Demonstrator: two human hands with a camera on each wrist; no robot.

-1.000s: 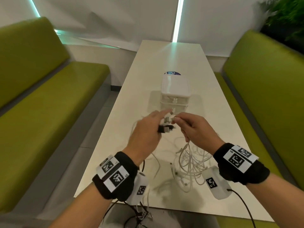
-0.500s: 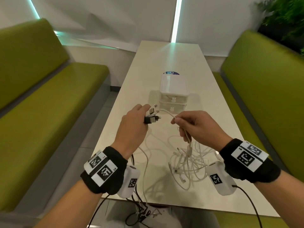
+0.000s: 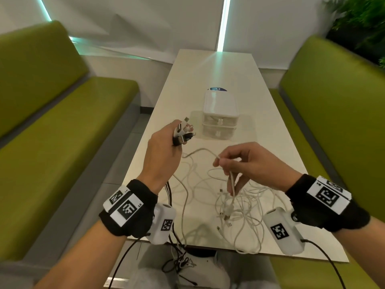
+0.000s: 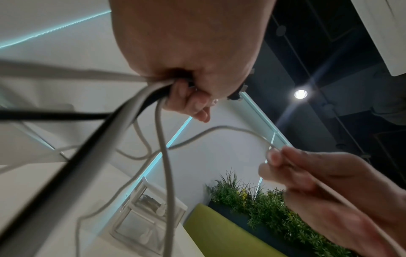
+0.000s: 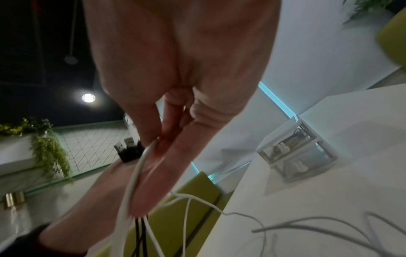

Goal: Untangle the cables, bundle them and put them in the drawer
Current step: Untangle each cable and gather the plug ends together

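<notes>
My left hand (image 3: 166,147) grips a bunch of cable plug ends (image 3: 184,132), white and black, raised above the table; their cords hang down past my wrist (image 4: 123,125). My right hand (image 3: 239,163) pinches one white cable (image 3: 232,182) between thumb and fingertips (image 4: 274,158), and the cord runs across to the left hand. A loose tangle of white cables (image 3: 233,203) lies on the table under the right hand. The small white two-drawer box (image 3: 220,115) stands farther up the table with both drawers closed; coiled cables show inside (image 5: 294,139).
The white table (image 3: 208,65) is long and narrow, with green benches on the left (image 3: 62,113) and right (image 3: 337,113). Black cords hang off the near table edge (image 3: 179,259). A dark round sticker (image 3: 216,89) lies behind the box. Plants (image 3: 362,24) stand at the far right.
The hands have drawn apart: my left hand rose and moved left with the plug ends, while my right hand slid down along one white cable, pulling it out of the tangle.
</notes>
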